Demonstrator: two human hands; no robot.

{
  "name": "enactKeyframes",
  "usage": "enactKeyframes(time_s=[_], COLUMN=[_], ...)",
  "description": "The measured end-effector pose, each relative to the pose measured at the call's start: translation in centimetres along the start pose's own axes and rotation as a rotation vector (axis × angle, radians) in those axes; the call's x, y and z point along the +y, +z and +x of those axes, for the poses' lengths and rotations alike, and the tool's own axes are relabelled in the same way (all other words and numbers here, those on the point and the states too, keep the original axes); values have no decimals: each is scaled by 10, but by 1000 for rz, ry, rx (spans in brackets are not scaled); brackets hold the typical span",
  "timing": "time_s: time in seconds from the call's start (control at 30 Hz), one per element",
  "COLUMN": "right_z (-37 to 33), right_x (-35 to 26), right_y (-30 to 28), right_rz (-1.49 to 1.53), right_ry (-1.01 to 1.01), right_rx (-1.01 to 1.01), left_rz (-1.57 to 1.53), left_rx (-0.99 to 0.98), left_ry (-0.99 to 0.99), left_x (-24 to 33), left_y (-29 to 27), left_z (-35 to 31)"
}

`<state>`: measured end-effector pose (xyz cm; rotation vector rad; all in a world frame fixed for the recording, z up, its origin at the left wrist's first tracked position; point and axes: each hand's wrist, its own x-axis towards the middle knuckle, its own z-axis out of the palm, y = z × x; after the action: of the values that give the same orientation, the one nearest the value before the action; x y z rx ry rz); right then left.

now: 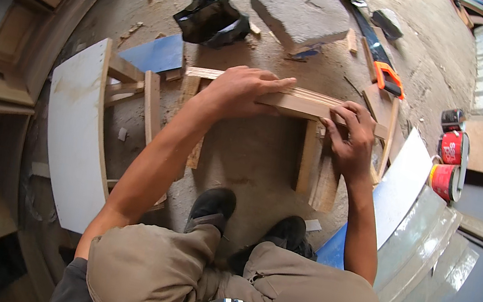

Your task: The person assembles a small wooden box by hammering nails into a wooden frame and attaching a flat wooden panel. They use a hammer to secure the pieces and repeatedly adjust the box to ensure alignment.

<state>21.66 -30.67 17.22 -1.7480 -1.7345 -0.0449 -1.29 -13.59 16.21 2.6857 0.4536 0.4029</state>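
In front of my feet stands a small wooden frame, its upright legs [306,161] reaching down to the floor. A wooden strip [299,105] lies along the top layered edge of the frame. My left hand [243,91] is wrapped over the strip's left part, its index finger stretched along the top; its thumb is hidden. My right hand [351,134] pinches the strip toward its right end, thumb on the near side and fingers over the top. Beside the right leg leans a loose-looking piece of wood [326,180].
A white panel [77,131] stands at left, near a blue board [154,54]. Beyond lie a black plastic bag [212,18], a stone slab [301,15] and a handsaw with an orange handle [388,79]. Red cans [452,146] and glass-like sheets [422,249] are at right.
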Motion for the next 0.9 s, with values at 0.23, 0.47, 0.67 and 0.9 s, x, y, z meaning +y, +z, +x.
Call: enactKeyframes(time_s=[0.23, 0.47, 0.67, 0.9], right_z=[-2, -4, -1, -6], right_x=[-4, -2, 4, 33], right_y=[2, 1, -14, -38], right_rz=[68, 103, 123, 93], right_ry=[5, 43, 37, 109], right_rx=[56, 29, -71, -90], left_rz=[-99, -151, -128, -156], left_rx=[103, 41, 40, 33], left_ry=[106, 20, 10, -1], left_x=[-2, 2, 4, 7], left_y=[3, 1, -1, -2], left_z=[1, 3, 4, 6])
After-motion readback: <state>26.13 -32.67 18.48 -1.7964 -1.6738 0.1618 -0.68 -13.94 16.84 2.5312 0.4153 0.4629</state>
